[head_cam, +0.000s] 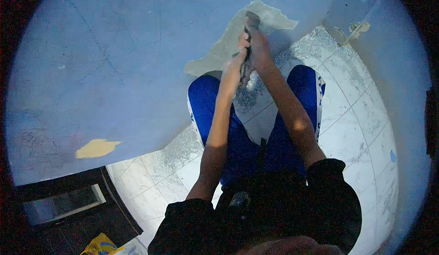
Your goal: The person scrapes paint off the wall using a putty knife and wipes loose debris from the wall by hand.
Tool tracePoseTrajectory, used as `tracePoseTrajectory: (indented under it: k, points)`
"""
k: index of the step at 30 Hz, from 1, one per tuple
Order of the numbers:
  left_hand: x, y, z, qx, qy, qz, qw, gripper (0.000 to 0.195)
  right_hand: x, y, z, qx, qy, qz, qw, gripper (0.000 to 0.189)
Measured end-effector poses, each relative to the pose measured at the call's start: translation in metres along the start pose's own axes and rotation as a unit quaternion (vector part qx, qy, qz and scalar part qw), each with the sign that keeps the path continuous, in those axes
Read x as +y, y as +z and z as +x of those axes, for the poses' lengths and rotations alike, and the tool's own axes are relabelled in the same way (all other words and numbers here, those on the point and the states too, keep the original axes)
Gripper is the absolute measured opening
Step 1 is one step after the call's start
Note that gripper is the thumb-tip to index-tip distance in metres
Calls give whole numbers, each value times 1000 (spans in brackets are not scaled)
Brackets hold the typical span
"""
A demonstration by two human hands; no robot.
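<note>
Both my hands grip one dark handheld tool (253,19), blurred, so its exact kind cannot be told. My left hand (234,64) wraps the lower part of it, and my right hand (259,47) holds it higher up, close to its head. The tool's head lies over a patch of bare grey plaster (219,49) with ragged edges, where the blue paint is off the wall (120,49). Whether the head touches the plaster cannot be told. Something dark and crumpled-looking hangs below my hands, too blurred to name.
Pale floor tiles (343,124) strewn with grey dust and flakes lie around my bent knees. A second blue wall (411,186) meets the first at the right, with a chipped spot (358,30) near the corner. A dark door (68,227) and a yellow bag (101,244) are at lower left.
</note>
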State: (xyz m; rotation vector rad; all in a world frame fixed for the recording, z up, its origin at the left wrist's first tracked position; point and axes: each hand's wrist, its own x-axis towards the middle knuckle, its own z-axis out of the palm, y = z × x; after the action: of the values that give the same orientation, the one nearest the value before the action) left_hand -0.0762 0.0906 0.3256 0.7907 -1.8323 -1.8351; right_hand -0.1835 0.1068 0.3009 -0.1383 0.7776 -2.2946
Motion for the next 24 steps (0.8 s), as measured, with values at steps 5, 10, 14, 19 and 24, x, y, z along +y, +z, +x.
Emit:
tracePoseTrajectory:
  k: [5, 10, 14, 19, 24]
  points:
    - [-9, 0, 3, -16, -26, -32, 999, 41, -10, 7, -1, 4, -19, -65, 998, 24]
    - [2, -8, -7, -17, -103, -23, 994, 35, -10, 19, -11, 2, -39, -30, 999, 24]
    - [4, -9, -6, -1, -75, -15, 997, 34, -8, 21, -9, 24, -36, -19, 999, 25]
    - [11, -1, -6, 4, -54, -56, 997, 36, -10, 21, -10, 16, -31, 22, 999, 26]
    - [20, -1, -7, 14, -35, -29, 999, 36, -17, 35, -18, 74, -35, 40, 996, 28]
